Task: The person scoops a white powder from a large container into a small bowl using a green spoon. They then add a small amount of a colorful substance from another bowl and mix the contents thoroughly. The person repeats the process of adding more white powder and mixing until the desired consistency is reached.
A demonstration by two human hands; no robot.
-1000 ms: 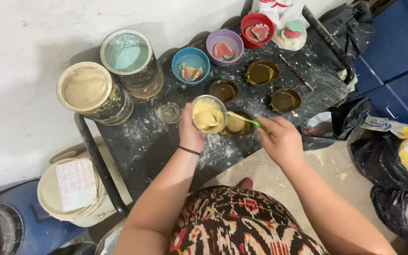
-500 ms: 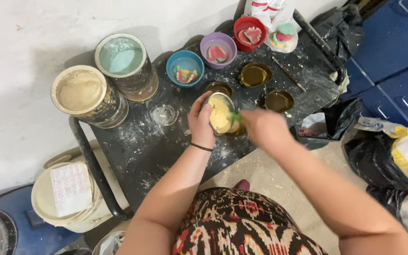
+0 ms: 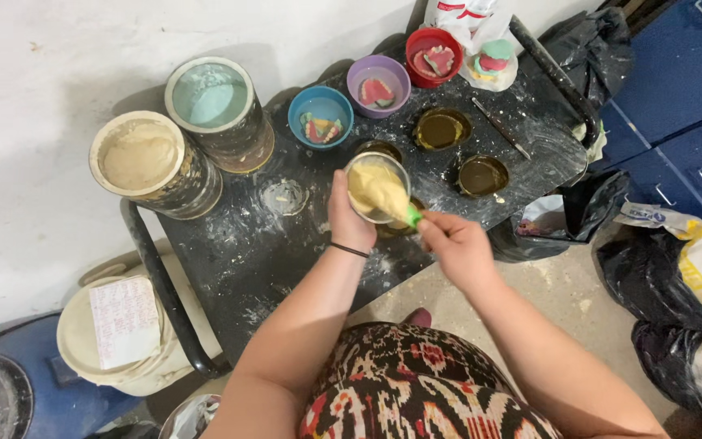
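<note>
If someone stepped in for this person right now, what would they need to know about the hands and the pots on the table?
Left hand: holds the small clear cup of pale yellow paste, tilted over the black table.
Right hand: grips a green-handled tool whose tip is in the cup.
Nearby: three shallow brass moulds, the blue bowl, purple bowl and red bowl with coloured pieces, and two big tubs.
Done: the cup holds paste.
Left: the moulds show no pale paste in them.

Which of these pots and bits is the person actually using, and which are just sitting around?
In use: left hand holding clear cup of yellow paste; right hand with green-handled tool.

Lying about: two big tins, coloured bowls, dark round moulds, white bucket.
</note>
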